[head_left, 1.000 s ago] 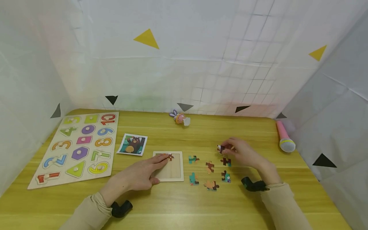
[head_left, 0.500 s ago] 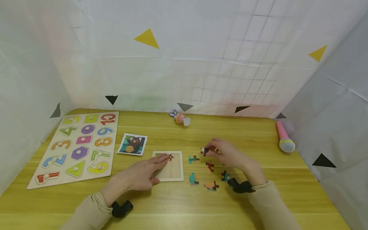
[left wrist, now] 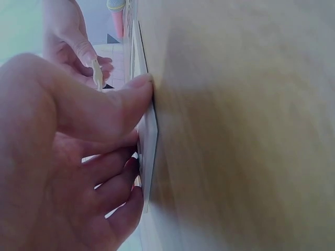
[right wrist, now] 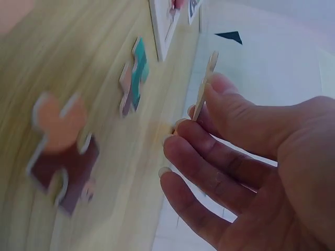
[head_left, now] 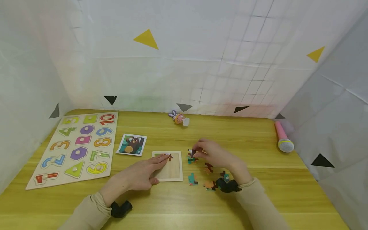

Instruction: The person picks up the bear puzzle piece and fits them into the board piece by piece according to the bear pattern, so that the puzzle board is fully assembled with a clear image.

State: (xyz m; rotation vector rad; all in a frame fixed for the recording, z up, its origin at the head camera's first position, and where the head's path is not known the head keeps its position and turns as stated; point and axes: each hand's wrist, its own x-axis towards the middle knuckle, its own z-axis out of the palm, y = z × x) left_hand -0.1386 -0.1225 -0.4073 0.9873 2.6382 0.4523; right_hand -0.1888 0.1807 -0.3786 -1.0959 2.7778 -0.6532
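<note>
My left hand (head_left: 139,174) lies over the left side of a small wooden puzzle tray (head_left: 173,171), fingers stretched across it and thumb at its near edge. Under the fingertips shows a brown puzzle piece (head_left: 170,157) in the tray's upper part; the rest there is covered. Between thumb and fingers, my right hand (head_left: 217,156) pinches a dark brown and white puzzle piece (head_left: 192,153), seen edge-on as a thin wooden piece (right wrist: 205,83) in the right wrist view. It is just right of the tray, overlapping a teal piece (head_left: 193,160) in the head view.
Several loose pieces lie right of the tray, among them an orange one (head_left: 210,185) and a teal one (head_left: 193,179). A bear picture card (head_left: 131,144) and a number board (head_left: 74,143) lie left. A rabbit-eared figure (head_left: 179,118) and toy microphone (head_left: 283,137) lie farther back.
My right hand has moved left with the pinched piece, from the right end of the loose pieces to near the tray. The left hand has stayed on the tray.
</note>
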